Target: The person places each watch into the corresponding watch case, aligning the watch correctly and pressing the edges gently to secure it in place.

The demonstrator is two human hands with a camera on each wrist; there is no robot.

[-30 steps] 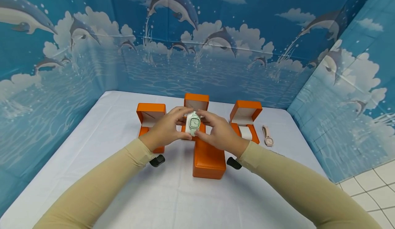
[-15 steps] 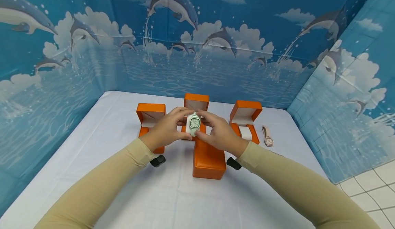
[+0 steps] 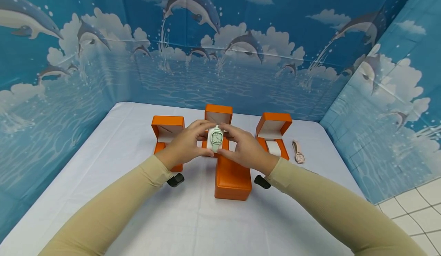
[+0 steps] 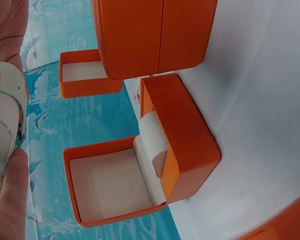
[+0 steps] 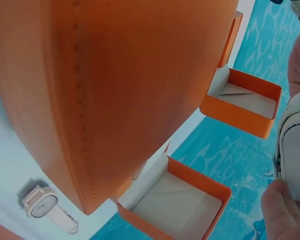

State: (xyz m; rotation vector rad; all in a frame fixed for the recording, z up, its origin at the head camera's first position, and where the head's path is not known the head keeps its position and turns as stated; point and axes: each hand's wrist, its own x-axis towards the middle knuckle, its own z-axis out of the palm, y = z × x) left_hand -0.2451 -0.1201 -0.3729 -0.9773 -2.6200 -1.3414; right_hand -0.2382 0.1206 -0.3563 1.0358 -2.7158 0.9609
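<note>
White tablecloth (image 3: 193, 225) carries 4 orange boxes (image 3: 233, 179) and 1 pink watch (image 3: 300, 157).

watch (image 3: 217, 137): pale green | boxes (image 3: 232, 183): orange | other watch (image 3: 299, 157): pale pink | tablecloth (image 3: 172, 221): white | backdrop (image 3: 193, 77): blue, dolphin print

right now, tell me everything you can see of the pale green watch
The pale green watch has a rounded-square case, a light dial with markings too small to read, and a matching, smooth-looking strap of unclear material. The strap goes around a white cushion. Dial facing the head camera, it is held up between the left hand and right hand, in front of the middle open box.
</note>
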